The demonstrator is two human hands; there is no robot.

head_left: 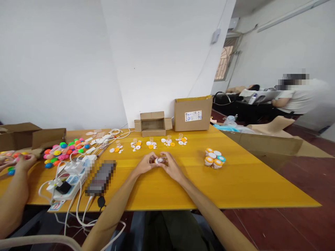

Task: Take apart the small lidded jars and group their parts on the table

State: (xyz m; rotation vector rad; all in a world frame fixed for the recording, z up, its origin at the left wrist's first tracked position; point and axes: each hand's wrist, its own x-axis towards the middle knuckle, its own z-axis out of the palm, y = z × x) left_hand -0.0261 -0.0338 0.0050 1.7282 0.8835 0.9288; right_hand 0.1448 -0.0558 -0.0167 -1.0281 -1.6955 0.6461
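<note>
My left hand [145, 164] and my right hand [170, 166] meet at the middle of the yellow table [235, 188]. Both are closed around a small round white-lidded piece [159, 160] held between the fingertips. Just beyond the hands lie several little groups of white and orange parts [151, 143] in a row. To the right of my right hand stands a cluster of small jars with orange, white and teal lids [214, 158].
A power strip with white cables [70, 177] and a dark phone [101, 177] lie at the left. Coloured balls [62, 151] and another person's hands [15, 162] are further left. Cardboard boxes [193, 112] stand at the far edge. A seated person [298, 96] is at the back right.
</note>
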